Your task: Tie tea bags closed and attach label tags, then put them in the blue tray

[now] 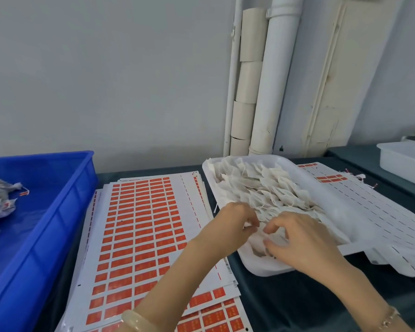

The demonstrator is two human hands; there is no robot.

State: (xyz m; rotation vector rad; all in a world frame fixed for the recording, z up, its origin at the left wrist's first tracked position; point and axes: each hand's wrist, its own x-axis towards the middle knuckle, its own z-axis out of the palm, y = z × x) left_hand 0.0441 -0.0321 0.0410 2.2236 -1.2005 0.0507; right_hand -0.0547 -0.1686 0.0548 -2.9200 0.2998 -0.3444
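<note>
Head view: a few finished bags [0, 202] lie in the blue tray [58, 212]; the white tray [340, 212] holds a heap of untied tea bags [261, 188], so most work seems left; the left hand [235, 224] pinches one tea bag [249, 227] at the heap's near end; the right hand [300, 240] curls its fingers just beside, and I cannot tell whether it grasps anything; the label sheets [141, 224] between the trays are mostly unpeeled.

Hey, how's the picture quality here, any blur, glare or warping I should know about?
Head view: soft, even light, no harsh glare; the white pipe bows from wide-angle warping; the left hand and right hand over the tea bags look slightly smeared.
</note>
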